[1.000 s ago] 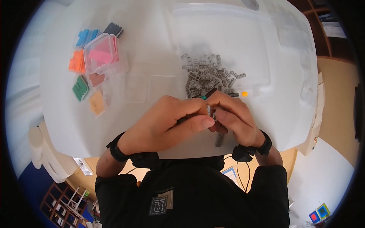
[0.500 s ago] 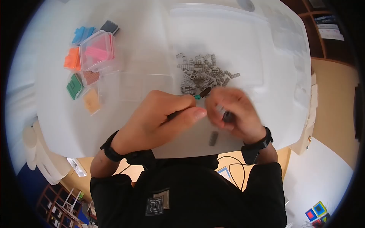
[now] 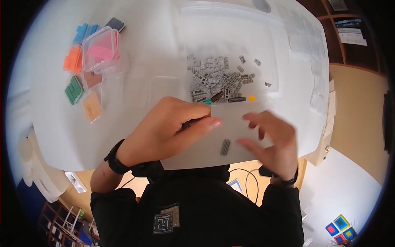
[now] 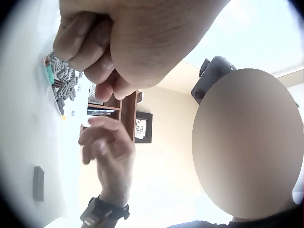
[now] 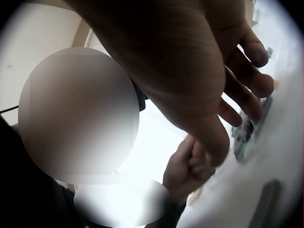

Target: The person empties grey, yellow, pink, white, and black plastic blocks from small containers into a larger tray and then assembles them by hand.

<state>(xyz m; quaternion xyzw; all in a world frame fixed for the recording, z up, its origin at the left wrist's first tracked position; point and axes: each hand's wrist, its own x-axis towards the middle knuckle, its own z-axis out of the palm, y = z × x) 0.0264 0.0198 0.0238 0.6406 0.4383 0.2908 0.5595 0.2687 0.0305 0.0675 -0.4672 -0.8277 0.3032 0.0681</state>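
Note:
My left hand (image 3: 170, 125) is held over the near part of the table with its fingers curled and the thumb against the index finger; nothing shows between them, and its palm is hidden. To its right my right hand (image 3: 273, 140) hangs apart from it, fingers spread and empty. A grey ribbed block (image 3: 225, 147) lies on the table between the hands, touched by neither. Beyond them is a pile of small grey bricks (image 3: 212, 78). At its near edge lie a teal piece (image 3: 207, 102), a dark brown piece (image 3: 217, 96), a dark grey piece (image 3: 237, 99) and a yellow piece (image 3: 252, 98).
A clear tray (image 3: 269, 49) holds the pile, with a few loose grey bricks (image 3: 257, 62) to the right. At the far left stand a clear box with pink pieces (image 3: 101, 51) and blue, orange (image 3: 73, 59), green (image 3: 74, 90) and tan sets (image 3: 92, 106).
My right hand has drawn away from my left and opened; the dark object seen in it is gone from it. Several small grey bricks now lie scattered right of the pile. The left stays curled.

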